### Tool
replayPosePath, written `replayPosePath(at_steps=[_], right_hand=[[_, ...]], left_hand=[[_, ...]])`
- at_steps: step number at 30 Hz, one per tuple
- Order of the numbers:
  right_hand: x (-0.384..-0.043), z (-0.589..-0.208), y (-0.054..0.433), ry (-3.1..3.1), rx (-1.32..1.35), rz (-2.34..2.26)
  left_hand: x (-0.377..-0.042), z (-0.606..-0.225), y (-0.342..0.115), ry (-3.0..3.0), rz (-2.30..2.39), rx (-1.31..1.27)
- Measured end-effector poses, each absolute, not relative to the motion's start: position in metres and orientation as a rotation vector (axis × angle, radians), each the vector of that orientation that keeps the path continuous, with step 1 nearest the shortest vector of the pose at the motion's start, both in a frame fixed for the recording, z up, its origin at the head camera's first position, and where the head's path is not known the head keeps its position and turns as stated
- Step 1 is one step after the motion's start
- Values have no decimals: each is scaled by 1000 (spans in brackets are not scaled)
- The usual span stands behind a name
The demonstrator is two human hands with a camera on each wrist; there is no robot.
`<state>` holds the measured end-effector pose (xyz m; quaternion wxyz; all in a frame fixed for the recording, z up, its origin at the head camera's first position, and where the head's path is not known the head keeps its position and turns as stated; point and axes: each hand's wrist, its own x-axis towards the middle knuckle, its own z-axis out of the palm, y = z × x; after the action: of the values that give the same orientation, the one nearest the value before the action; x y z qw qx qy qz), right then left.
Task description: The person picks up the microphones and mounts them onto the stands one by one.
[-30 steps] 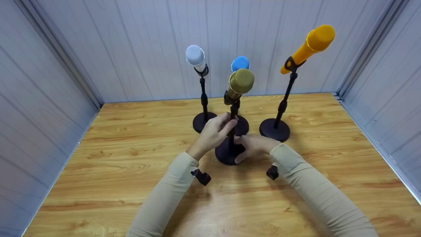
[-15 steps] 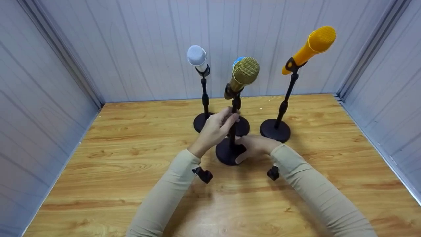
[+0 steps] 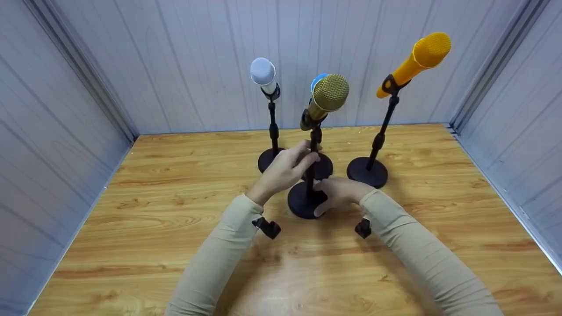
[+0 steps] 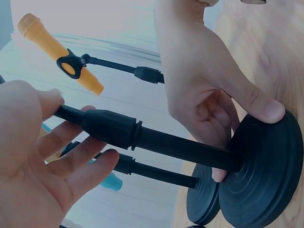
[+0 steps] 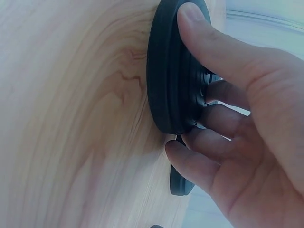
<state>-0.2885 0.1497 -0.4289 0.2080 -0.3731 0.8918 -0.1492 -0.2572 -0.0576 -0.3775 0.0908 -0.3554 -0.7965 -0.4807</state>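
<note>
A gold microphone (image 3: 331,93) sits tilted in the clip of a black microphone stand (image 4: 185,145) in the middle of the table. My left hand (image 3: 285,169) pinches that stand's thin upper pole between thumb and fingers, just above the adjusting collar (image 4: 110,127). Lower down, my right hand (image 3: 340,193) holds the round base (image 5: 166,71), thumb on its top and fingers curled at its edge. The base rests on the table. Right behind stands a blue microphone (image 3: 317,81) on its own stand, mostly hidden by the gold one.
To the left at the back is a white microphone (image 3: 263,72) on a black stand. A yellow microphone (image 3: 412,63) leans in its stand at the right. Pale panel walls (image 3: 197,66) enclose the wooden table (image 3: 167,197) at the back and both sides.
The gold microphone has risen and now covers more of the blue one. My left hand has moved slightly up with the upper pole, while the right hand has stayed at the base.
</note>
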Motion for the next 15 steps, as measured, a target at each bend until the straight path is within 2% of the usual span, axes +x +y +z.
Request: replayPosePath(at_steps=[15], right_hand=[[-290, -429, 148, 2489, -1022, -386]], left_hand=[[-256, -376, -55, -2299, -1401, -999]])
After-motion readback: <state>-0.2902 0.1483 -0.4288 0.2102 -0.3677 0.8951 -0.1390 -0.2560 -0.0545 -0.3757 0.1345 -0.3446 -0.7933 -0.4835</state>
